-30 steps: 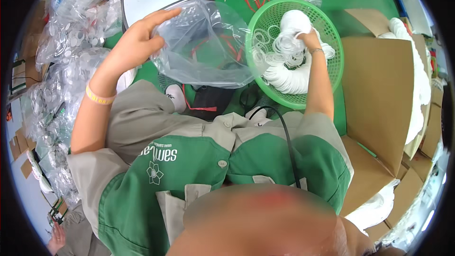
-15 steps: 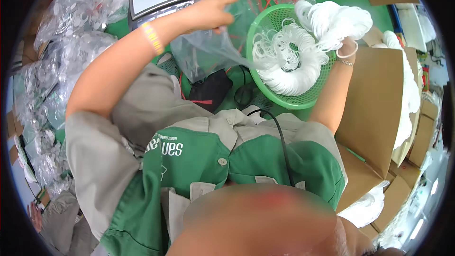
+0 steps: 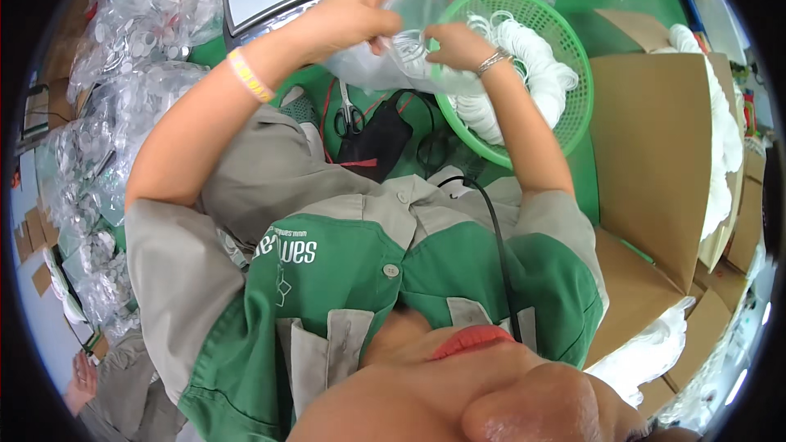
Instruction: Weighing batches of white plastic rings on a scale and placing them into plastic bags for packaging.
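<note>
One left hand [image 3: 348, 23]: index finger out straight, thumb apart from it, apparently holding the clear bag [image 3: 364, 67] near its mouth.
One right hand [image 3: 463, 47]: narrow, fingers bent at the bag's mouth, over the near left part of the basket; whether it grips film or rings, I cannot tell.
White rings: some show through the bag's film between the hands; a larger heap of loose rings [image 3: 536, 53] lies in the green basket [image 3: 583, 86].
Spill risk: the bag's mouth could fold inward if the left fingers slacken, and rings might then drop outside it.
Tangle risk: rings lying across one another may catch and drag extra ones along.
Snag risk: thin film could tear if it met the scissors [image 3: 347, 119] below; they look well apart from it.
Counted: one bag in hand, one basket, one pair of scissors, one black pouch [image 3: 378, 141].
Uncounted: rings overlap too much for a number.
</note>
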Motion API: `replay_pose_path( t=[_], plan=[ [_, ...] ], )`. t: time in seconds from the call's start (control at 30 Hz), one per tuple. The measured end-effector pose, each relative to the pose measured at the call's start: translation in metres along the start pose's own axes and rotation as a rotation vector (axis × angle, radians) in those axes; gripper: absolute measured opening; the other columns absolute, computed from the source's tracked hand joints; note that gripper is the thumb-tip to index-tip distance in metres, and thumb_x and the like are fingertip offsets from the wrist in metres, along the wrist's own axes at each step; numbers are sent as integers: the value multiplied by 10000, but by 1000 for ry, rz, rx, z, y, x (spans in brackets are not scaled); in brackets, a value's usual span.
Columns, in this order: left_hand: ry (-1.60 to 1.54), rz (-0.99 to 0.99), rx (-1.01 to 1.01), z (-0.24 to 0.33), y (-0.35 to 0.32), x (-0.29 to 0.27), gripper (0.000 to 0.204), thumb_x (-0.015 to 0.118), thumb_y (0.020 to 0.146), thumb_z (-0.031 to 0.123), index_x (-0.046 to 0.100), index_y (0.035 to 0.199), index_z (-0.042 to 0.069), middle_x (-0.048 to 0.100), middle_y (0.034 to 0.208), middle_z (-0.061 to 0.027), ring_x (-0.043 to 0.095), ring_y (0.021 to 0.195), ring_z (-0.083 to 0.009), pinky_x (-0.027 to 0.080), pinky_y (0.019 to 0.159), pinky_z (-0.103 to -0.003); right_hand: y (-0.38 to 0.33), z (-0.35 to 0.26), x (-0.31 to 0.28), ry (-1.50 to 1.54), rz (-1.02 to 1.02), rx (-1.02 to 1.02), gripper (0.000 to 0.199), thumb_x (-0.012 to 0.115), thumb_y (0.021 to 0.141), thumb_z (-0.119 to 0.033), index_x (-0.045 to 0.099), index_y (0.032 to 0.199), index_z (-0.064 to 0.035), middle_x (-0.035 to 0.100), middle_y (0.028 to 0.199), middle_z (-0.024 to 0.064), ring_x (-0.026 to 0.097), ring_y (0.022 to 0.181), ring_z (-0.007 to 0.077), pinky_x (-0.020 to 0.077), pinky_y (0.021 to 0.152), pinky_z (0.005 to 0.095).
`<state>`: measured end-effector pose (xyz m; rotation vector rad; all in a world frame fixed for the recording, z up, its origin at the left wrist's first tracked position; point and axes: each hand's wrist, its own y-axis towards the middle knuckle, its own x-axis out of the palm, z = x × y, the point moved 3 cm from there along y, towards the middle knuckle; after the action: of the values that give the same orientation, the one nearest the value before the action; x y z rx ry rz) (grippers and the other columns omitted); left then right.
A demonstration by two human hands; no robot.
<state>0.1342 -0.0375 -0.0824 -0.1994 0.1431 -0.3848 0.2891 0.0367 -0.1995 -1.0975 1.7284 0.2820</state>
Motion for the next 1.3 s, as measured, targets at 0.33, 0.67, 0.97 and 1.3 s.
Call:
replay_pose_path(
  t=[0.33, 0.67, 0.97, 1.3],
  plan=[
    [115, 256, -16, 24, -44, -45, 666, 422, 677, 26, 325, 1335, 36, 341, 1378, -48, 375, 543, 2, 376, 515, -165, -43, 126, -63, 981, 210, 86, 318, 582, 796, -220, 572, 1040, -16, 594, 1041, 115, 571, 939, 176, 455, 832, 305],
    [114, 331, -26, 11, -58, -71, 699, 390, 644, -11, 318, 1338, 34, 342, 1377, -62, 346, 531, 3, 348, 500, -145, -14, 120, 111, -116, -351, 437, 1213, 782, 495, -423, 9, 1404, -204, 93, 1441, 161, 119, 1324, 340, 167, 1039, 513],
    [137, 295, -46, 11, -56, -68, 703, 382, 652, -5, 288, 1349, 21, 311, 1395, -62, 318, 521, -3, 353, 525, -144, 1, 126, 160, -78, 106, 251, 594, 629, 664, -199, 413, 1217, -205, 497, 1123, 130, 492, 1031, 348, 426, 814, 486],
    [-108, 190, 111, 1, -61, -91, 644, 480, 773, -20, 233, 1365, 32, 223, 1425, -105, 482, 577, -55, 440, 559, -201, -17, 222, 49, 590, 720, 403, 549, 594, 717, -147, 429, 1207, 35, 558, 1105, 172, 541, 1002, 268, 406, 872, 329]
  ],
)
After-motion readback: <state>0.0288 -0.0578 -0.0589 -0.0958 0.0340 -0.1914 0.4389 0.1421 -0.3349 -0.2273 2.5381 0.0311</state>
